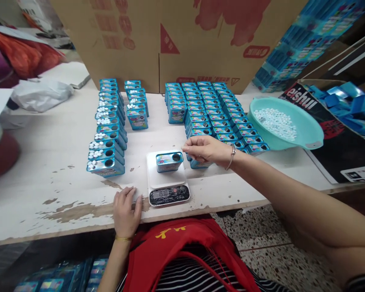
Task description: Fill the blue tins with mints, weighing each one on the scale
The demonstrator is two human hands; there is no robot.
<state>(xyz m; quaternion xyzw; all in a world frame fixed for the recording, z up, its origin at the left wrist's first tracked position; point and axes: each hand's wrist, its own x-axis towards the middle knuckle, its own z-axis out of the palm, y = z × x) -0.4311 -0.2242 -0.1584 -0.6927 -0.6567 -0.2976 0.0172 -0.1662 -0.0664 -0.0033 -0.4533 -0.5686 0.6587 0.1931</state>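
A white kitchen scale [152,178] with a black display panel stands near the table's front edge. On its plate sits one blue candy tin [169,164] with a dark round hole in its top. Just right of that tin, my right hand [205,150] hovers with thumb and fingers pinched; whatever is between the fingertips is too small to make out. My left hand [126,209] rests on the table edge left of the scale, fingers stretched out and holding nothing. White round candies [93,164] lie in little heaps on tins in the left rows.
More tins [205,107] stand in rows at the back right, partly behind my right hand. A turquoise basin [307,125] holds many white candies. Behind stands a large cardboard box [140,61]. Blue stacks [307,44] rise at the far right; a white plastic bag [41,95] lies left.
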